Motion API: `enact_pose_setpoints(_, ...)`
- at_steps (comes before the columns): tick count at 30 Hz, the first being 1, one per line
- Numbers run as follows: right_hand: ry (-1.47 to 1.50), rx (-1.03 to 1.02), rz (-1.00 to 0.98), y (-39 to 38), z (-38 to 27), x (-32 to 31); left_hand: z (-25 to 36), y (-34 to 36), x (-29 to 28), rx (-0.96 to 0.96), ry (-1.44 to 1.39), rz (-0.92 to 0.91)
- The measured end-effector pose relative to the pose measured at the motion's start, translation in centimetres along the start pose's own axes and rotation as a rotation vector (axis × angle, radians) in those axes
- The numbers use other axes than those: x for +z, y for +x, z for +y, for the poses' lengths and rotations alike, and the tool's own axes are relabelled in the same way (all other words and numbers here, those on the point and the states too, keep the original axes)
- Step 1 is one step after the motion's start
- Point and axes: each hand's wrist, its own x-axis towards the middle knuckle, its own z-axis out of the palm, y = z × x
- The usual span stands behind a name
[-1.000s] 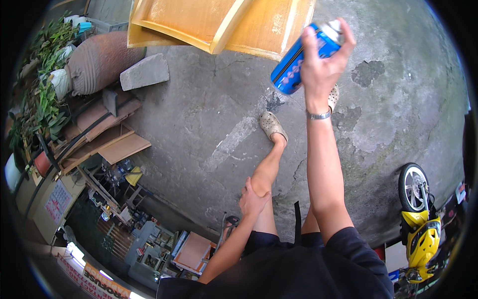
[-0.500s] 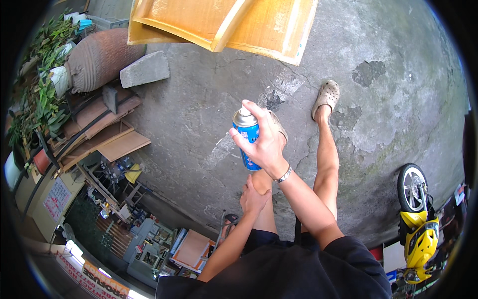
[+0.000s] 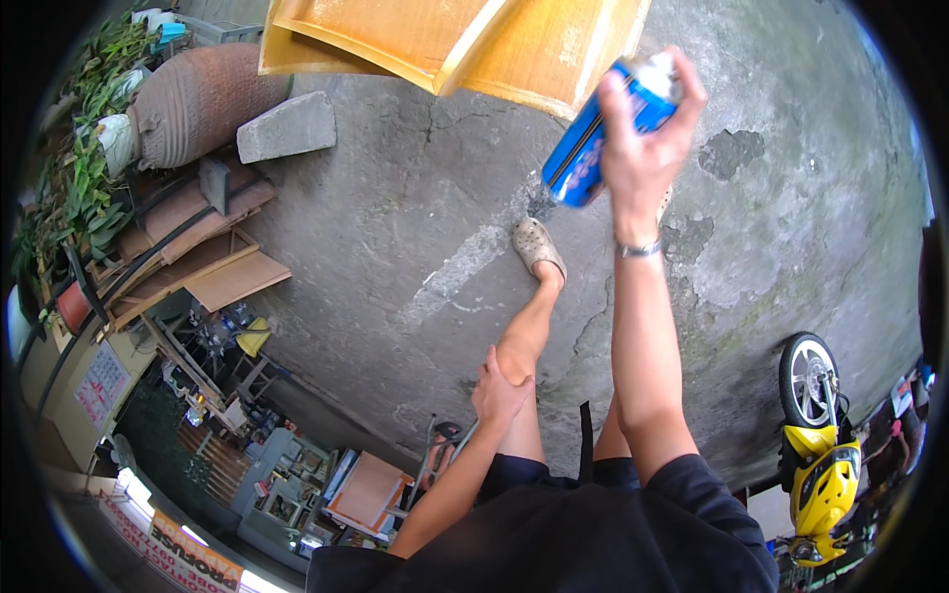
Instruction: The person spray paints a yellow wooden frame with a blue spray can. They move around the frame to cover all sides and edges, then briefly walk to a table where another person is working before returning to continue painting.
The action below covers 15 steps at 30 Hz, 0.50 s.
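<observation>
My right hand (image 3: 643,158) is wrapped round a blue spray can (image 3: 578,158), out ahead at upper right. The can is tilted, its white nozzle end up and to the right, and a finger reaches to that top. It overlaps the near right corner of a yellow-brown wooden panel piece (image 3: 534,59); whether spray comes out cannot be made out. My left hand (image 3: 502,397) rests on my left knee, its fingers lying against the leg and no object in it.
Cracked concrete floor (image 3: 395,217) spreads around my feet in beige clogs (image 3: 537,242). To the left are a concrete block (image 3: 287,128), a big clay jar (image 3: 203,109), plants and stacked boards (image 3: 237,282). A yellow motorcycle (image 3: 828,484) stands at lower right, a cluttered workbench (image 3: 287,484) at lower left.
My right hand has swung forward and to the right with the spray can, which now tilts the other way near the wooden piece. My left hand stays on the knee.
</observation>
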Motion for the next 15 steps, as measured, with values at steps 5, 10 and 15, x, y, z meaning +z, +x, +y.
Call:
enact_pose_setpoints(5,0.035,0.057,-0.306,-9.5,-2.6,-0.3,0.0,0.1,0.2,0.027,0.018,0.029)
enact_pose_setpoints(10,0.132,0.091,-0.554,-13.0,-5.4,-1.7,0.5,0.6,0.5,0.033,0.042,0.011)
enact_pose_setpoints(15,0.046,0.061,-0.413,-6.5,-3.0,-0.8,1.9,-0.1,-0.2,0.024,0.042,0.040)
